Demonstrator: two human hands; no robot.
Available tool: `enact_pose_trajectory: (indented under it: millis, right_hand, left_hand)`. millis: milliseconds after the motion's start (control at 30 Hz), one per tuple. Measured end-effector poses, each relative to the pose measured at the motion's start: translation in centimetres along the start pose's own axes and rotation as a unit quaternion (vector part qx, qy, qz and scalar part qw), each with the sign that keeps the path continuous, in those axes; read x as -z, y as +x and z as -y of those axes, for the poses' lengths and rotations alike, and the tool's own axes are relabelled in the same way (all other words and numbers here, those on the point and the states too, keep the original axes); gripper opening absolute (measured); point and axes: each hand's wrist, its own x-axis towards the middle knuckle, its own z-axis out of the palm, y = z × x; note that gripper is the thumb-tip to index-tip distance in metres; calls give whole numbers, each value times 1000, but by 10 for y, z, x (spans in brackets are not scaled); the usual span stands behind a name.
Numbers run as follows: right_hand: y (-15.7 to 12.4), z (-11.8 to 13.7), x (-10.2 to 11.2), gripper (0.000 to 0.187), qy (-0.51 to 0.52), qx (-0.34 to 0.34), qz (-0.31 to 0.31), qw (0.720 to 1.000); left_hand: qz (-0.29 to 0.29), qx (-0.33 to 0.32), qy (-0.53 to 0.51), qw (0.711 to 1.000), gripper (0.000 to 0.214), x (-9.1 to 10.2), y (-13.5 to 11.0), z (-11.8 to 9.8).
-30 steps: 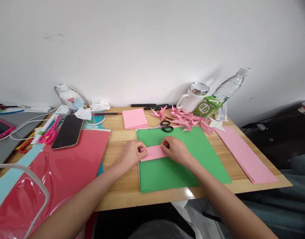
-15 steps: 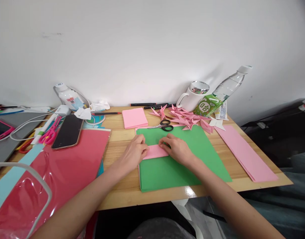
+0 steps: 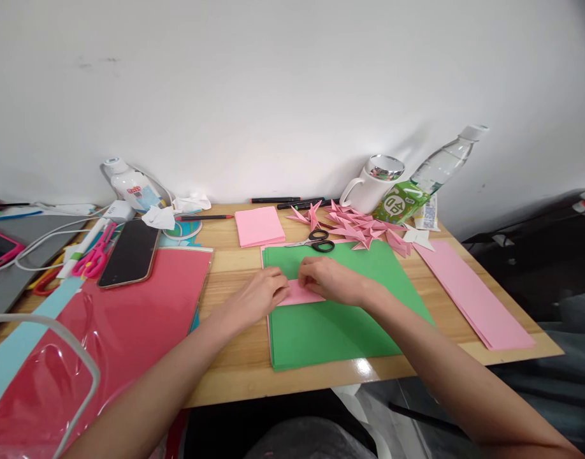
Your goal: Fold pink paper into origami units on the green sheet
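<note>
A folded strip of pink paper [image 3: 301, 294] lies on a stack of green paper [image 3: 340, 331] on the wooden table. My left hand [image 3: 262, 292] presses its curled fingers on the strip's left end. Along the strip's upper edge, my right hand [image 3: 328, 279] pinches or presses the paper; its fingertips are partly hidden. The two hands are close together, with a short piece of pink between them. Just beyond the green stack lie black-handled scissors [image 3: 321, 241].
A pile of folded pink paper stars [image 3: 364, 228] lies behind the scissors, near a white mug [image 3: 371, 185], a green carton [image 3: 398, 203] and a leaning bottle [image 3: 443, 162]. Square pink sheets [image 3: 259, 227] and long pink strips [image 3: 474, 293] flank the green stack. Left are a phone [image 3: 130, 253] and red sheets [image 3: 144, 306].
My right hand has slid slightly left along the strip, its forearm swinging outward to the right. My left hand stays at the strip's left end, its fingers a little flatter.
</note>
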Motion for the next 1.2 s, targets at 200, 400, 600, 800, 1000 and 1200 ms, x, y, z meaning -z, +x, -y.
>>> enact_pose_trajectory:
  millis: [200, 400, 600, 800, 1000, 1200]
  right_hand:
    - [2, 5, 6, 13, 43, 47, 68, 996]
    - [4, 12, -4, 21, 9, 20, 70, 997]
    - [1, 11, -11, 21, -1, 27, 61, 998]
    - [-9, 4, -2, 24, -4, 39, 71, 997]
    - [-25, -5, 5, 21, -89, -8, 87, 992]
    - [-31, -2, 6, 23, -128, -33, 94, 987]
  left_hand:
    - [5, 2, 3, 1000, 31, -1, 2, -2]
    - [11, -1, 1, 1000, 30, 0, -2, -4]
    - [28, -3, 5, 1000, 24, 3, -3, -7]
    - [20, -21, 31, 999, 29, 1, -5, -6]
    - [-2, -33, 50, 998, 36, -3, -4, -7]
    - [21, -23, 74, 997, 27, 2, -3, -12]
